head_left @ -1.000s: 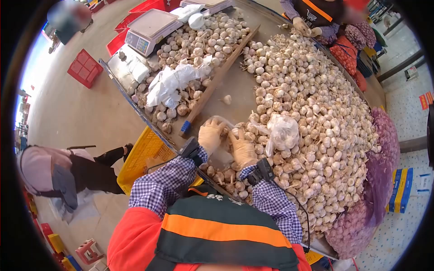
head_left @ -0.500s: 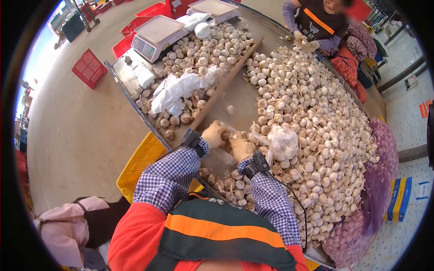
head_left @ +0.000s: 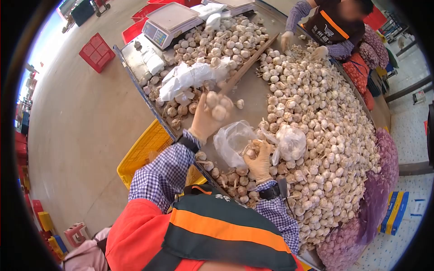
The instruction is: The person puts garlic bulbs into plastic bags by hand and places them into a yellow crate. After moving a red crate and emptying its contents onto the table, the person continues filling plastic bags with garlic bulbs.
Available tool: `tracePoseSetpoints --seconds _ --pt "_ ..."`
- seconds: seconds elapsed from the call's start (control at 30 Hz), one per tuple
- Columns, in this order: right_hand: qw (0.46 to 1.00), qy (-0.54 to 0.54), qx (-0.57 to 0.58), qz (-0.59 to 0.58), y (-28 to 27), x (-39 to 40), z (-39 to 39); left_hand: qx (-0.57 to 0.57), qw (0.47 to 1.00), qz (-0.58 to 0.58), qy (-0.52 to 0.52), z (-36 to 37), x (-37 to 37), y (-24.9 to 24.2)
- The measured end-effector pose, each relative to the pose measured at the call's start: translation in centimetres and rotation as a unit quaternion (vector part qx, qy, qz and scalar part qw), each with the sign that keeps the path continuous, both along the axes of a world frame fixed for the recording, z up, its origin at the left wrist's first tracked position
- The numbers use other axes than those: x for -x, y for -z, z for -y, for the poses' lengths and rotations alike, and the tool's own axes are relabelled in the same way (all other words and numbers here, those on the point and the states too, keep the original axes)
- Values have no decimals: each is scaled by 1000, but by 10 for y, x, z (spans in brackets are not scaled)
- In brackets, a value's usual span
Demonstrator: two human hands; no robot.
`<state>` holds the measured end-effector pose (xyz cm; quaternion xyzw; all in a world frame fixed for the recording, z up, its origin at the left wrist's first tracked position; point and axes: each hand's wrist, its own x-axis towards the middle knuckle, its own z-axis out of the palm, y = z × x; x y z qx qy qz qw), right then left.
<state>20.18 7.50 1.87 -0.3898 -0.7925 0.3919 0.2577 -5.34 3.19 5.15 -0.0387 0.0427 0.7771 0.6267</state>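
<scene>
Garlic bulbs (head_left: 219,106) in left hand (head_left: 205,118), lifted above metal table (head_left: 251,97), fingers curled around few bulbs, gloved. Clear plastic bag (head_left: 233,141) just below, lying on table between both hands, mouth open. Right hand (head_left: 259,159) gloved, fingers closed on one garlic bulb (head_left: 251,153) beside bag edge. Second filled bag (head_left: 290,142) touching right of it. Big garlic heap (head_left: 325,131) covers right side of table. Wooden stick (head_left: 246,67) divides heap from smaller pile. Scale (head_left: 169,20) at far left corner. Yellow crate (head_left: 144,156) under table edge. Other person's hands (head_left: 302,45) at far end
</scene>
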Motion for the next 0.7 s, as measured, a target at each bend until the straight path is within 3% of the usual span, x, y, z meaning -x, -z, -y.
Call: tracePoseSetpoints --seconds 0.03,0.07,0.1,0.13,0.17,0.23,0.27,0.3,0.4,0.43,0.47,0.5,0.53,0.57,0.7 --pt "992 2 99 -84 5 -4 2 -26 999 -2 -29 -10 6 -7" --pt "992 4 100 -81 7 -7 2 -17 996 -71 -48 -21 19 -11" --pt "972 8 189 -139 6 -7 1 -8 988 -138 -67 -34 35 -14" --pt "941 13 275 -195 6 -9 1 57 985 -148 -65 -44 47 -23" --pt "942 17 275 -191 2 -10 2 58 986 -144 -62 -44 39 -33" --pt "920 14 288 -267 -15 -5 4 255 933 -246 -60 -50 24 -53" --pt "940 11 229 -254 -20 -4 5 123 933 -339 -7 -42 12 -38" --pt "939 17 227 -258 -18 -2 4 93 890 -439 74 -36 -6 -29" --pt "985 -9 -62 -162 -24 4 9 106 809 -499 291 -6 -77 -20" --pt "985 -8 -60 -161 -34 4 15 115 795 -526 280 5 -101 -24" --pt "993 -15 -36 -113 -42 3 23 96 888 -370 255 9 -117 10" --pt "998 -21 -13 -65 -50 2 27 96 889 -369 255 14 -120 30" --pt "994 -44 -96 -25 -55 -2 26 104 931 -241 256 20 -119 45" --pt "994 -44 -97 -23 -53 -4 28 111 955 -108 251 22 -117 42" --pt "993 -34 -115 -18 -32 -6 32 105 967 -27 230 37 -102 36"
